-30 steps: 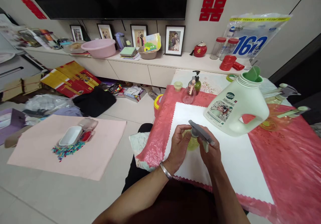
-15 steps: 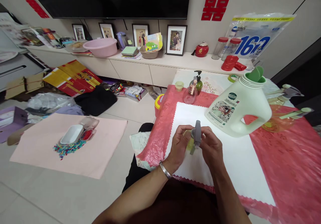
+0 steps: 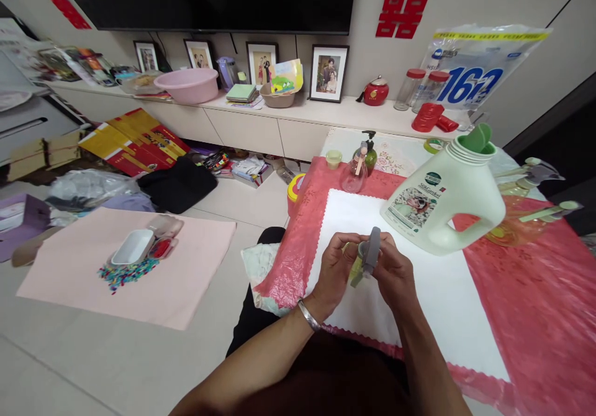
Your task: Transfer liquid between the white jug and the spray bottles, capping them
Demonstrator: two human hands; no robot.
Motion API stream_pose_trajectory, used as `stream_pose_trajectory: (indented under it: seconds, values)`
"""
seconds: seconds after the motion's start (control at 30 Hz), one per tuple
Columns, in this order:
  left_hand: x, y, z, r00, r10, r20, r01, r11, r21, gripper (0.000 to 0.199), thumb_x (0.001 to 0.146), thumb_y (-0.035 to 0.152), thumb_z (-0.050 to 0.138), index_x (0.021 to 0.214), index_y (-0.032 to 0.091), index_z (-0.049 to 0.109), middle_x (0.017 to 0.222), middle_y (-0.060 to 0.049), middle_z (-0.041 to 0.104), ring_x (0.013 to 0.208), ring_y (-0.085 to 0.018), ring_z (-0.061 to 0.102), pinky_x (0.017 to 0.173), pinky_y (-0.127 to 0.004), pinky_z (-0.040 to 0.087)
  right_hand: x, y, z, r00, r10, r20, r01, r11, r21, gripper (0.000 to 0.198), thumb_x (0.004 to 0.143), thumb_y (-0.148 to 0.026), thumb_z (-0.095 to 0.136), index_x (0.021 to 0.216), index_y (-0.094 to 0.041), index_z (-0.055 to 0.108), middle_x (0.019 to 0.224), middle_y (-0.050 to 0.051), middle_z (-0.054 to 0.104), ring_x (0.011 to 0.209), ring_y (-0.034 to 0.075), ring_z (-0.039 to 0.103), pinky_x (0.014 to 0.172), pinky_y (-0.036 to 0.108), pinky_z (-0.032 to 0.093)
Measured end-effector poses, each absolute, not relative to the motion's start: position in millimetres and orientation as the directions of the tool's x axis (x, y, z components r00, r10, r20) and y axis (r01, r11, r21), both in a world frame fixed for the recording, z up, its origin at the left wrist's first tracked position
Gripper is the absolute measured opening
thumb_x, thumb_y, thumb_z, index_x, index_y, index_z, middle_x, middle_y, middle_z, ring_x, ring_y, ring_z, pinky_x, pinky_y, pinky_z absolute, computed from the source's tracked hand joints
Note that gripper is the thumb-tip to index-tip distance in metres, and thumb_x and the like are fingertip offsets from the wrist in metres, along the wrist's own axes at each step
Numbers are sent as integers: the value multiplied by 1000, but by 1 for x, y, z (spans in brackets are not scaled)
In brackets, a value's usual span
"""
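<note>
Above the white mat (image 3: 433, 304), both hands are closed on a small spray bottle. My left hand (image 3: 334, 267) grips its yellowish body (image 3: 356, 271), which is largely hidden by the fingers. My right hand (image 3: 395, 267) has its fingers round the grey spray head (image 3: 372, 248) at the top. I cannot tell whether the head is fully seated on the neck. Just beyond stands a large pale green jug (image 3: 442, 198) with a green cap in its mouth. A clear spray bottle (image 3: 354, 177) and a green pump bottle (image 3: 370, 155) stand at the mat's far edge.
More spray bottles with orange liquid (image 3: 519, 223) stand right of the jug. A small pale cup (image 3: 333, 159) is on the red table cover (image 3: 554, 292). To the left on the floor, a pink sheet (image 3: 186, 279) holds a white tray (image 3: 133, 247) and scattered coloured bits.
The grey spray head has turned and shifted slightly right, tilting in the fingers. Both hands stay nearly in place, and the view has moved only a little.
</note>
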State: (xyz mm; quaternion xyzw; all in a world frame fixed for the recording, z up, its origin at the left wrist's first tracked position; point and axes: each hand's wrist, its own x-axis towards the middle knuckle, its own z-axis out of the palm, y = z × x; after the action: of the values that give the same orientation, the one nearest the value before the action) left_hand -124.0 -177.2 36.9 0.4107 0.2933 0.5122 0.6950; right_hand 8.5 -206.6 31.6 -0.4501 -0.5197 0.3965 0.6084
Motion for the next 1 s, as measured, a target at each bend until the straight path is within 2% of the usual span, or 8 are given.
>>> stream_pose_trajectory:
  seconds: [0.2,0.3,0.37,0.43,0.53,0.77,0.93,1.0]
  values:
    - [-127,-175,37,325,946,9,-484,158,860,39,90,58,73,103,22,70,97,-4,73,88,-19,68,78,-31,54,-4,-202,25,236,930,283,-30,298,-954,27,83,-28,84,107,-31,70,106,1,51,98,14,53,80,24,44]
    - [-127,-174,32,334,942,7,-502,171,848,38,89,57,75,104,22,69,103,-4,73,92,-19,68,80,-31,53,-2,-205,26,188,944,270,-17,278,-961,37,84,-33,85,118,-33,71,112,3,51,105,17,54,85,27,46]
    - [-127,-174,31,343,939,5,-513,183,838,38,89,56,75,105,22,67,106,-4,73,93,-19,68,82,-31,52,2,-208,25,145,954,263,-13,267,-964,43,89,-39,80,130,-34,70,118,5,50,113,21,53,89,30,47]
    - [-126,-174,30,351,936,-6,-513,198,835,39,89,57,75,107,23,66,105,-4,73,90,-18,67,81,-31,51,6,-211,24,123,958,259,-19,263,-965,41,96,-43,71,136,-34,68,120,7,48,118,23,52,91,33,47]
    - [-125,-174,32,350,936,-15,-504,202,840,41,89,59,74,107,22,66,105,-4,74,90,-18,68,83,-32,51,8,-210,22,135,955,263,-30,269,-963,33,99,-41,67,131,-33,72,119,7,47,117,23,53,88,33,47]
    - [-126,-174,36,328,944,-12,-499,184,847,43,86,60,76,104,22,67,96,-4,74,92,-21,69,84,-34,52,-2,-203,21,253,920,300,-46,321,-946,28,85,-33,85,110,-30,71,110,3,52,102,17,55,88,31,47]
    - [-125,-174,29,334,943,9,-526,178,832,39,89,56,75,106,23,67,105,-5,74,93,-20,68,84,-32,51,2,-208,25,197,941,276,-12,284,-959,40,88,-38,81,126,-32,71,122,7,49,113,22,54,93,35,48]
    - [-125,-174,28,346,938,16,-536,183,824,38,89,56,75,108,23,67,109,-5,74,97,-20,68,87,-33,51,4,-210,25,173,947,270,-1,274,-962,37,93,-40,76,129,-32,72,124,8,49,118,24,52,94,35,48]
